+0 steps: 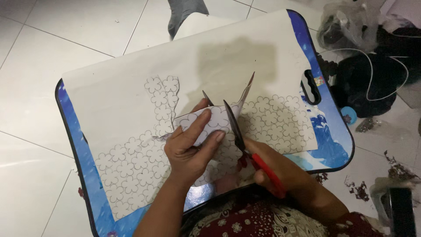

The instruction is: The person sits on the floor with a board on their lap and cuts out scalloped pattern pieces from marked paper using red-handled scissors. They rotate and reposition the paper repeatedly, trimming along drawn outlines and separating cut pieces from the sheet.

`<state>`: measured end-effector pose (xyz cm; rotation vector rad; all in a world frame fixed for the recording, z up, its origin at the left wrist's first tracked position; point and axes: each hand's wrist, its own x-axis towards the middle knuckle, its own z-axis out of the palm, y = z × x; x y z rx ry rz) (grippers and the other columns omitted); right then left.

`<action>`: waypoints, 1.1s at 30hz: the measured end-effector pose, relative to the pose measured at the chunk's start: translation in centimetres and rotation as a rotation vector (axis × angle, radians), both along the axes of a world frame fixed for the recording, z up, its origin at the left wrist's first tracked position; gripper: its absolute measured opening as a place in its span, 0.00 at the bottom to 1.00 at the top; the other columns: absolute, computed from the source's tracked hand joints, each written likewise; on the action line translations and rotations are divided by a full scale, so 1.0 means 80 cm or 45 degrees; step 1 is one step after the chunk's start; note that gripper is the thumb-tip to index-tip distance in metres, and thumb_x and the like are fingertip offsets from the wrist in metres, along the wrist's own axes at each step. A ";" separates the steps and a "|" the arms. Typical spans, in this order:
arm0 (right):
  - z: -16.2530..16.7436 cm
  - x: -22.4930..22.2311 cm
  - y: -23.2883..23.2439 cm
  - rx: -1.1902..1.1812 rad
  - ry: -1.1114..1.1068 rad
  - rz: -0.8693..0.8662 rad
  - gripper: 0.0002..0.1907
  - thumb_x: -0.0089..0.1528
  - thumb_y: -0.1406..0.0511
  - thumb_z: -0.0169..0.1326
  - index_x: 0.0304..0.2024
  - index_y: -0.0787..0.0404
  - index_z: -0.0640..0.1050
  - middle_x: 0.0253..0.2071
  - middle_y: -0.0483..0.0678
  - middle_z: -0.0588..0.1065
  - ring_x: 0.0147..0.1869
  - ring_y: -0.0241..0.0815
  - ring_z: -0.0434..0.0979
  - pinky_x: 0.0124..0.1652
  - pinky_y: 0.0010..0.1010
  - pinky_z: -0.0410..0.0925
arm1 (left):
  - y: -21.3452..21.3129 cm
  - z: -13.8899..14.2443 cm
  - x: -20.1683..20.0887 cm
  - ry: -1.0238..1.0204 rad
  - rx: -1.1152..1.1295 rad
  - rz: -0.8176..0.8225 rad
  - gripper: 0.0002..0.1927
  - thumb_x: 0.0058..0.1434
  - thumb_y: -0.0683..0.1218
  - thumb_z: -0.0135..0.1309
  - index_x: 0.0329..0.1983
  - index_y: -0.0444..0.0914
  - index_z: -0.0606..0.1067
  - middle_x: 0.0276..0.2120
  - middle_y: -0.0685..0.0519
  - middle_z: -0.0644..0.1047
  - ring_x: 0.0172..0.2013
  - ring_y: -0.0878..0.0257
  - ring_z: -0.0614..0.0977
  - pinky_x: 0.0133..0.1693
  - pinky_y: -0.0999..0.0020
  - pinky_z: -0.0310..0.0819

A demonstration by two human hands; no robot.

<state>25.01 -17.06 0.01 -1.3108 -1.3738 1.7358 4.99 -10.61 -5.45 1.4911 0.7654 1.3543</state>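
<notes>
Fingers (206,127) of the left hand (188,149) pinch the flower-patterned paper strip (210,123) taut, while the right hand (272,169) grips open red-handled scissors (239,136) above the tabletop (329,140).

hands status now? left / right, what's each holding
Left hand: closed on the flower-pattern paper piece, fingers pinching it.
Right hand: closed on the red-handled scissors, blades open at the paper.
</notes>
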 end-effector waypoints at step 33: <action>-0.074 -0.019 -0.010 0.096 0.285 -0.098 0.69 0.48 0.23 0.46 0.65 0.76 0.65 0.50 0.60 0.78 0.51 0.46 0.80 0.46 0.36 0.75 | -0.009 -0.027 0.007 -0.004 -0.048 0.061 0.28 0.62 0.37 0.65 0.66 0.38 0.73 0.68 0.39 0.72 0.61 0.58 0.81 0.61 0.67 0.77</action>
